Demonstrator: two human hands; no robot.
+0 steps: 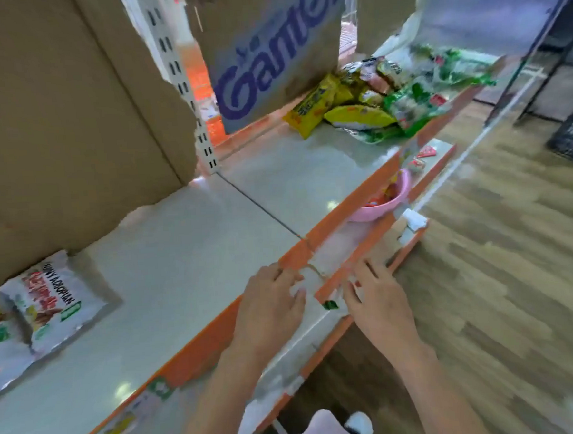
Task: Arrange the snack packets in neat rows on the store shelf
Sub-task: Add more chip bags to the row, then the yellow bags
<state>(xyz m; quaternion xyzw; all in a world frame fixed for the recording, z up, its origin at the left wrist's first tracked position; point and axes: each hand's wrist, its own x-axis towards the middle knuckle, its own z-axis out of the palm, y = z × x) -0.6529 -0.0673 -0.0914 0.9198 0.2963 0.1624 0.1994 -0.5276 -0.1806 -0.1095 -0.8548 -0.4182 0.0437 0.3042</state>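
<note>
Bowl [387, 207], pink, on the lower shelf [343, 243] holds red packets; both hands [270, 305] [380, 298] lie released, grasping nothing.

Bright, even indoor light, and a soft, smeared picture all over.

Light falls from above: small white glints sit on the glossy shelf [187, 256] at 8 and 3 o'clock of my hands, and a soft shadow lies just right of the white packet [53, 299] at 9 o'clock. My left hand [270, 310] and right hand [379, 303] are fuzzy at the fingertips. The packet pile [385, 100] at 1 o'clock is smeared, its print unreadable. The box [275, 49] at 12 o'clock has ragged, torn-looking edges. The floor [516, 270] at 3 o'clock breaks into blocky streaks. Straight shelf lines bend toward the frame's edges.
</note>
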